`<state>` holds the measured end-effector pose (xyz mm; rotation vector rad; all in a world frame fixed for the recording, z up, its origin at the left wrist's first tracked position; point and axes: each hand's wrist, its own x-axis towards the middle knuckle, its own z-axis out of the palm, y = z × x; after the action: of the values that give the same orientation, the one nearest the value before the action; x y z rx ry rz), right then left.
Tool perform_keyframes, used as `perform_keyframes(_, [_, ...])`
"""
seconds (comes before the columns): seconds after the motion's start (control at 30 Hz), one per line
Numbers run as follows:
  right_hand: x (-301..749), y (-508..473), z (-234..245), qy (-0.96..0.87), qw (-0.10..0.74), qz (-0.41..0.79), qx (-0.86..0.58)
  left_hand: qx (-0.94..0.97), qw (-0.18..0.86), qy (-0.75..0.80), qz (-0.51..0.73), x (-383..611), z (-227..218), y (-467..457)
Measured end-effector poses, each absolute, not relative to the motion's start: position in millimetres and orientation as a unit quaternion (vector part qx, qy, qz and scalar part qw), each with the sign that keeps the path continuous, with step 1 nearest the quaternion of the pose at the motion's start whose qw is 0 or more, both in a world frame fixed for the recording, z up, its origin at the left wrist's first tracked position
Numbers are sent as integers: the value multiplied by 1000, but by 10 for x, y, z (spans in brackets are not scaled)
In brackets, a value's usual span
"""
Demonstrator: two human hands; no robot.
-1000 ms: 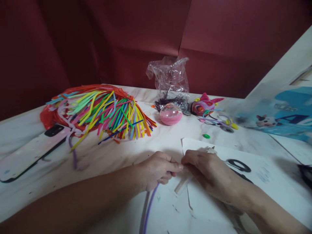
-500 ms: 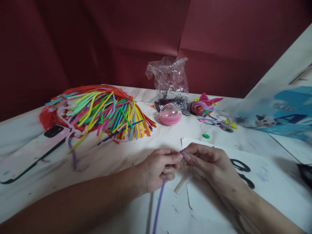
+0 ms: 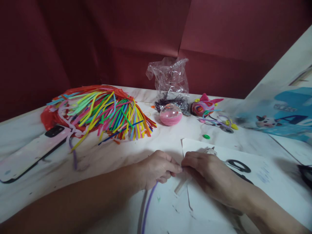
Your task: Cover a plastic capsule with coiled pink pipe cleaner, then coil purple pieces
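A purple pipe cleaner [image 3: 148, 204] runs up from the bottom edge into my left hand [image 3: 162, 167], whose fingers are closed around it. Its tip shows as a small purple spot between the two hands. My right hand [image 3: 207, 172] meets the left there, fingers bent down and pinched on that end; the fingertips are largely hidden. Under the hands lies a white paper sheet [image 3: 207, 208]. Scissors with black handles [image 3: 240, 165] rest on the paper beyond my right wrist, partly covered by it. A short clear stick [image 3: 179, 188] lies just below the fingers.
Colourful pipe cleaners [image 3: 114, 113] are heaped at the left, beside a phone [image 3: 34, 152]. Further back stand a clear plastic bag [image 3: 170, 78], a pink clear-topped ball [image 3: 171, 115] and a pink pipe-cleaner figure [image 3: 203, 107]. A blue printed bag [image 3: 285, 110] is at the right.
Both hands have lowered slightly, and my right hand has turned over, back upward. The pipe cleaner's hanging end has swung left. More of the scissors shows behind my right hand.
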<state>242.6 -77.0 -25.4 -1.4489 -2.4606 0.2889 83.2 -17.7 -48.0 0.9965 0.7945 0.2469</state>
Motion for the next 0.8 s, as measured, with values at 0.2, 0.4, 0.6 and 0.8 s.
perform_keyframes(0.2, [2373, -797, -255, -861, 45, 41, -505, 482, 778, 389, 105, 859, -477, -227])
perform_keyframes(0.4, [2418, -814, -299, -868, 63, 48, -489, 491, 779, 379, 89, 843, -517, -220])
perform_keyframes(0.6, [2466, -843, -226, -860, 113, 118, -484, 505, 781, 359, 81, 834, -457, -218])
perform_keyframes(0.8, [2477, -843, -200, -840, 147, 186, -488, 490, 808, 323, 49, 821, -449, -188])
